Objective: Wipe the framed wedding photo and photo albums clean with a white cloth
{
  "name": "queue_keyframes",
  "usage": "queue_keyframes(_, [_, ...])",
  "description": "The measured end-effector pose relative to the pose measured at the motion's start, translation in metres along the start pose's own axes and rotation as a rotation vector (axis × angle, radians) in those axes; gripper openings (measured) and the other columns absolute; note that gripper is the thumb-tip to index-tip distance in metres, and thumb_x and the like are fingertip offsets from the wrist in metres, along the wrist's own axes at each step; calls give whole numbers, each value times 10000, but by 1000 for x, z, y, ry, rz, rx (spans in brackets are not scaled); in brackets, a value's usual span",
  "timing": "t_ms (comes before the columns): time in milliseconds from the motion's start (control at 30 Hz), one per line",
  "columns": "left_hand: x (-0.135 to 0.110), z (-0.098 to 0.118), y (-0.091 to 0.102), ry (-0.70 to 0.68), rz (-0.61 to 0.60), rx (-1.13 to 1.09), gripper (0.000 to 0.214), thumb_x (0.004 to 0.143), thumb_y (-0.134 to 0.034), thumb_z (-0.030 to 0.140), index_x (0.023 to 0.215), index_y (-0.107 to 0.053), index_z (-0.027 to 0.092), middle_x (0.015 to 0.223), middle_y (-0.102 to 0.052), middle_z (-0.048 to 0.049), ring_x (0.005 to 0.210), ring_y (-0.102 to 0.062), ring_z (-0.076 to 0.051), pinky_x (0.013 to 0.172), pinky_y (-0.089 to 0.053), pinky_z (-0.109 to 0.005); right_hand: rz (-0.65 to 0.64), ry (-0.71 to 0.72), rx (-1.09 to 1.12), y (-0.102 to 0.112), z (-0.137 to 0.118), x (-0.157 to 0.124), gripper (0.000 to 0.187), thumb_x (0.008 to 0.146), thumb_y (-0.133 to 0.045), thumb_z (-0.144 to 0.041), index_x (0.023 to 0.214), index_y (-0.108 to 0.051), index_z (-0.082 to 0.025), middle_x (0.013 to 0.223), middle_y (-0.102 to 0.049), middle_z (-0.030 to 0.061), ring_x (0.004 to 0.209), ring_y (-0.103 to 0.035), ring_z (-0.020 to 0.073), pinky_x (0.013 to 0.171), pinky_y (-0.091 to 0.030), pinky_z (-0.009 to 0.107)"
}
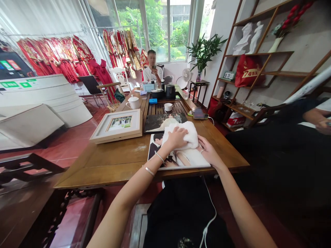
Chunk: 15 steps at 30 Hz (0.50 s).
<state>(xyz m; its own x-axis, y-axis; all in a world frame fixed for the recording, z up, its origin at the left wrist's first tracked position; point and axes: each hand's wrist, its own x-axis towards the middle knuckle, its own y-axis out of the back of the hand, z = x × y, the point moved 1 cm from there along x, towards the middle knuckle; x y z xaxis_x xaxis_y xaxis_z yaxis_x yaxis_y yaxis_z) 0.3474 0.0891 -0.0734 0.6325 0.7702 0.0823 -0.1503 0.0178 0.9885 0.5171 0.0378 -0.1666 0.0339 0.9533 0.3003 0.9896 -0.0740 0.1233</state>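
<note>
My left hand (177, 137) is closed on a folded white towel (190, 135), pressing it against a wedding photo panel (186, 159). The panel lies flat near the table's front edge and shows a couple, partly covered by the towel and my hand. At the panel's right edge rests my right hand (209, 152), fingers stretched out over the print and close beside the towel. Just behind lies a dark photo panel (165, 122) with a pale dress on it, its right part hidden by the towel. To the left is a light wooden picture frame (119, 124) holding a small photo.
On the wooden table (108, 165) stand a lidded white mug (133, 102), a white cup (168, 107), a blue box (153, 101) and a black pot (170, 91). A person (152, 70) sits at the far end. Another person's arm (317, 117) is at right. A white cable (210, 206) hangs before me.
</note>
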Motion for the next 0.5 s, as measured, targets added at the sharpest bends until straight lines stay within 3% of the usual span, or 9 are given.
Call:
queue_keyframes(233, [-28, 16, -2, -11, -36, 32, 467, 785, -539, 269, 1244, -469, 226, 1438, -389, -84, 1350, -242, -341, 918, -457, -602, -4, 18, 52, -1, 0, -3, 595, 750, -575, -184, 1326, -462, -278, 1469, -430, 64, 1369, -395, 229, 1154, -283, 435])
queue_keyframes(500, [-86, 54, -13, -4, -4, 9, 582, 752, -574, 346, 1304, -429, 232, 1513, -305, -89, 1387, -180, -369, 962, -395, -661, -6, -31, 74, 2, -12, -6, 639, 708, -627, -184, 1321, -476, -289, 1491, -414, 47, 1359, -410, 232, 1129, -344, 419])
